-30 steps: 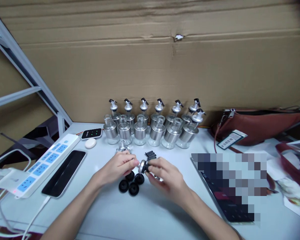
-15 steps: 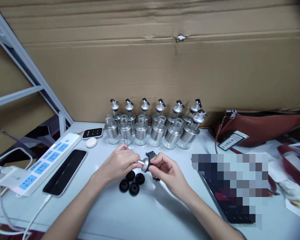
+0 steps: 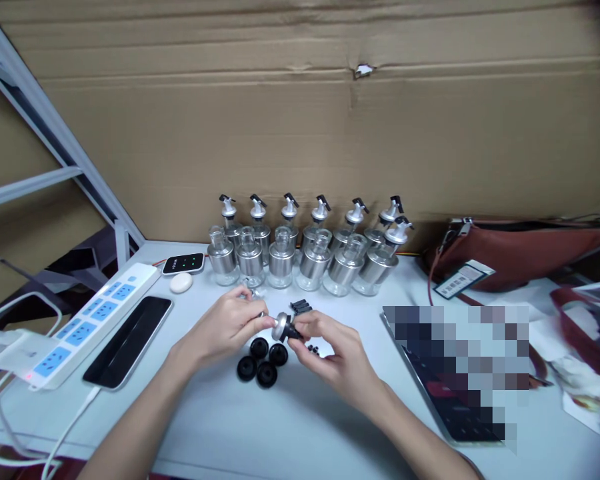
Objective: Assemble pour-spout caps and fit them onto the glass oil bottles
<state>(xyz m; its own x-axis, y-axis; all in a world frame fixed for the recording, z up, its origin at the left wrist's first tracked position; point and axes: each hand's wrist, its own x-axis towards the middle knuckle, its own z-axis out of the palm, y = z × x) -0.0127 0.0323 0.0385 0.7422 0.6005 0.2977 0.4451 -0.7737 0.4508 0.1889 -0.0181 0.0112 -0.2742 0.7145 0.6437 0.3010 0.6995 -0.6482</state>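
Note:
Between my two hands is a pourer spout (image 3: 281, 327), a silver metal piece with a flared disc and a black stopper end. The fingers of my left hand (image 3: 227, 325) pinch its thin metal tube on the left. On the other side, my right hand (image 3: 336, 343) grips the black stopper between thumb and fingers. Just below lie several round black plastic pieces (image 3: 267, 374). Black lever-like pieces (image 3: 301, 307) lie behind my right fingers, with tiny black bits (image 3: 313, 349) under that hand. Small clear pieces (image 3: 257, 292) sit beyond my left hand.
Glass bottles with steel sleeves (image 3: 281, 259) stand in two rows at the back; the rear ones and one front right have pourers fitted. At left are a power strip (image 3: 90, 320), a phone (image 3: 129, 343) and cables. To the right lie a tablet (image 3: 430, 393) and a brown bag (image 3: 530, 257).
The pourer spout has shifted slightly left and turned, showing more of its black stopper. My right fingers have moved left with it, uncovering tiny black bits on the table.

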